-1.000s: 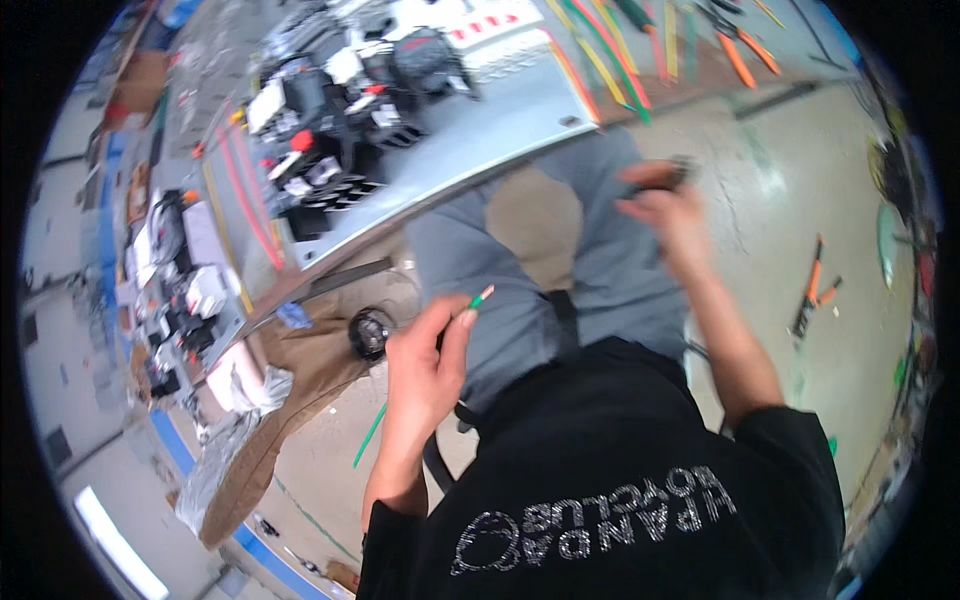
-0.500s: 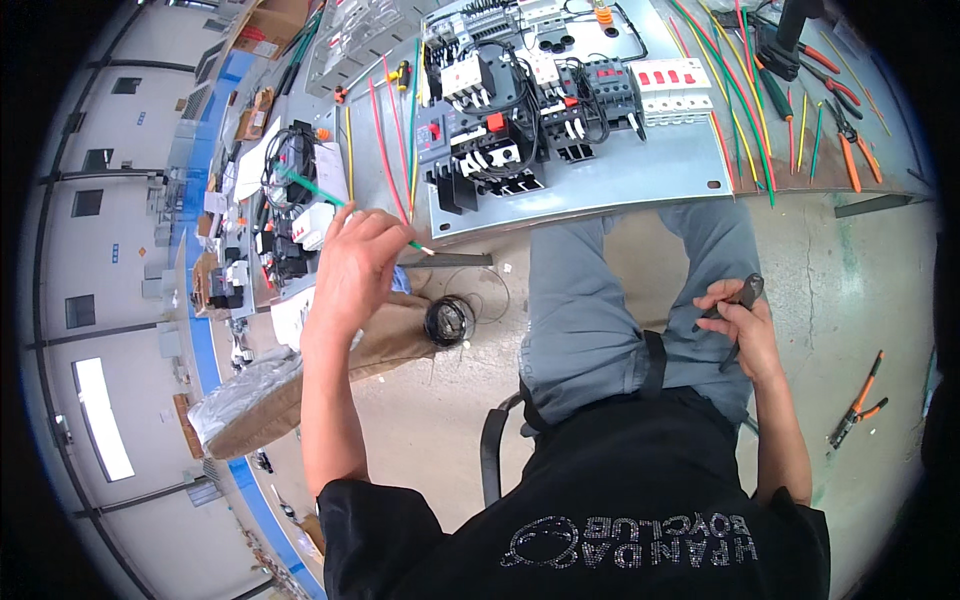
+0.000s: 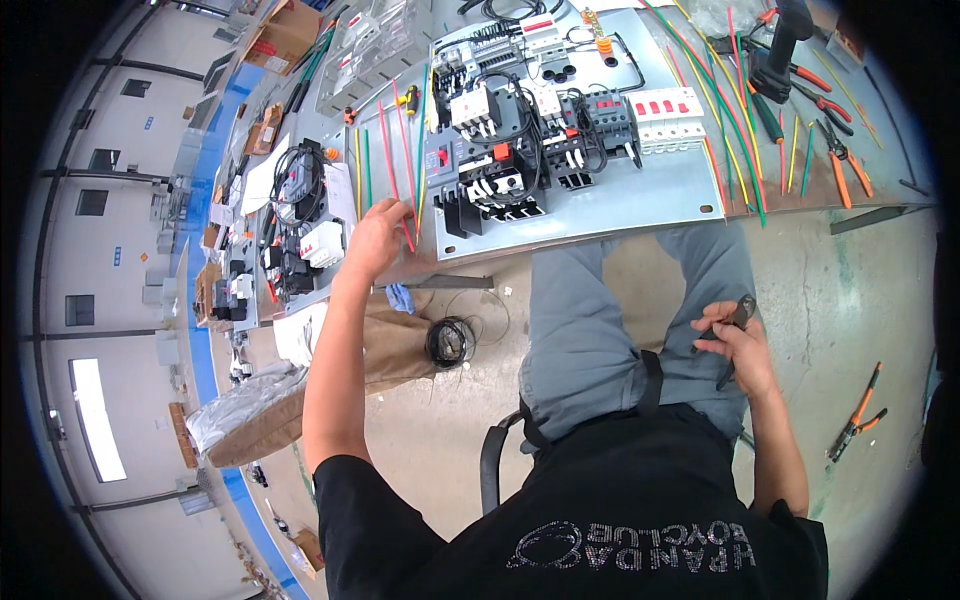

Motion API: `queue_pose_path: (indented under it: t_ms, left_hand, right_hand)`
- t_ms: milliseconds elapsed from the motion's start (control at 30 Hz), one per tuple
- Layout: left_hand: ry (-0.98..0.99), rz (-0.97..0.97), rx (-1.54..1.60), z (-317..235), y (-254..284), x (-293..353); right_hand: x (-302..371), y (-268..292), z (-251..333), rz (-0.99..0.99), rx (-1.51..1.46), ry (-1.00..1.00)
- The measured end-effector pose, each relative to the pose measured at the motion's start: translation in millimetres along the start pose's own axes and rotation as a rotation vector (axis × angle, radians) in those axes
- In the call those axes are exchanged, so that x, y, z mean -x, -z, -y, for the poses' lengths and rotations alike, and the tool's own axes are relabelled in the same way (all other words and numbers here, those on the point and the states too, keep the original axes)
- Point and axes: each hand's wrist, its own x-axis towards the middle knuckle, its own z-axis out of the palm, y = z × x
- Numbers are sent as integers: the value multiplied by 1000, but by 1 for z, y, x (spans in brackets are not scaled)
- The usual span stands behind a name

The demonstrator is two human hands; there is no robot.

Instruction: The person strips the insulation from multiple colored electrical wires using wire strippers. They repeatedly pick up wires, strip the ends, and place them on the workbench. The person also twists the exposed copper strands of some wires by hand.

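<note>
Over the near left edge of the workbench, my left hand [image 3: 378, 240] has its fingers closed at the lower part of a red wire [image 3: 390, 165]. A short green wire [image 3: 367, 168] lies beside a yellow wire [image 3: 358, 170] just beyond that hand. Above my thigh, my right hand [image 3: 738, 345] is wrapped around a dark hand tool [image 3: 745, 308]; its exact kind is hard to make out. In front of me a metal mounting plate [image 3: 600, 210] carries contactors [image 3: 475, 108], breakers [image 3: 668, 118] and black wiring.
Right of the plate lie several coloured wires [image 3: 735, 110], orange-handled pliers [image 3: 840, 165] and a dark stand [image 3: 780, 60]. Other orange-handled pliers [image 3: 858, 415] are on the floor. A wire coil [image 3: 450, 342] sits below the bench; a second electrical assembly [image 3: 300, 215] stands at the left.
My left hand has let go of the green wire, now on the bench, and moved slightly to the red wire. The right hand still holds the dark tool.
</note>
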Motion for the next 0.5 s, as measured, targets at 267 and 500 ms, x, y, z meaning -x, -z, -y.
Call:
queue_pose_path:
  t_ms: [267, 500]
  left_hand:
    - [-229, 149, -186, 17, 8, -8]
    - [-237, 3, -191, 8, -4, 9]
  right_hand:
    - [-1, 4, -4, -20, -16, -42]
    - [-1, 5, -4, -10, 11, -48]
